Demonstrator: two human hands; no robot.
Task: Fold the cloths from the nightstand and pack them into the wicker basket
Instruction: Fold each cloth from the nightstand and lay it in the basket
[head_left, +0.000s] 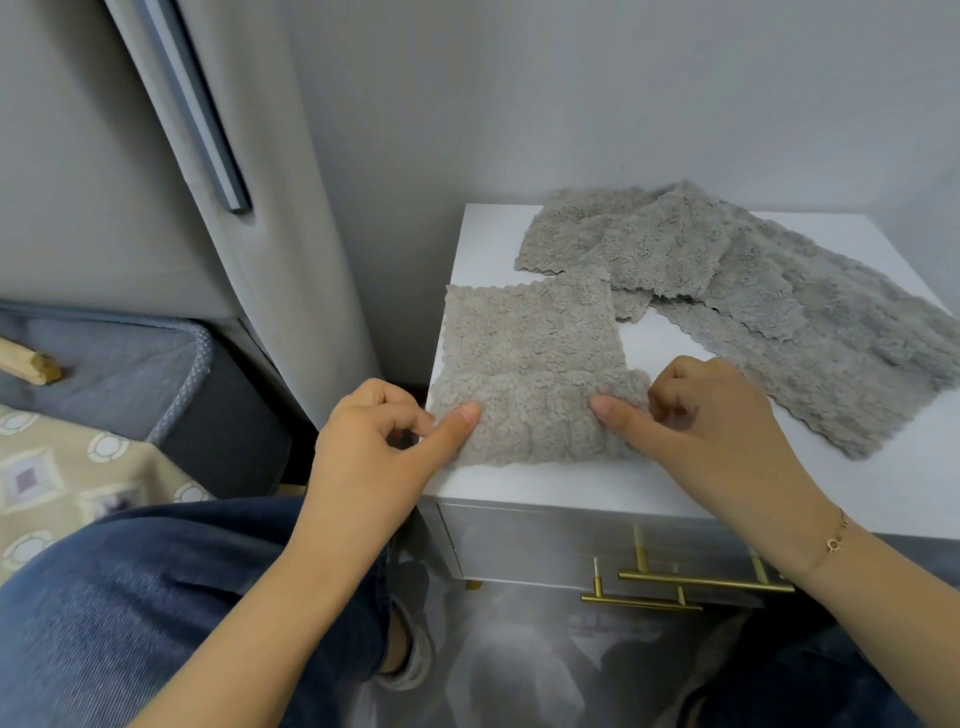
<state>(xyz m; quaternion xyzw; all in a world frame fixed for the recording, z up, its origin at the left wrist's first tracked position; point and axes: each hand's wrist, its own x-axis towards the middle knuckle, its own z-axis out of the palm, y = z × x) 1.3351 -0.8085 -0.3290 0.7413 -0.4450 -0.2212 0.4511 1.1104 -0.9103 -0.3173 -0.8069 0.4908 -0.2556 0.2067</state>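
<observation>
At the nightstand (519, 483) front-left edge, both hands' fingers (457, 418) pinching one cloth (530, 364).

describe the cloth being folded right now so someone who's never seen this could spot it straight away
On the white nightstand, look at the front left corner nearest the person. The beige fluffy cloth lies there, its near edge turned up and pinched by the left hand and the right hand. The pile of grey cloths behind it lies overlapping and unheld.
</observation>
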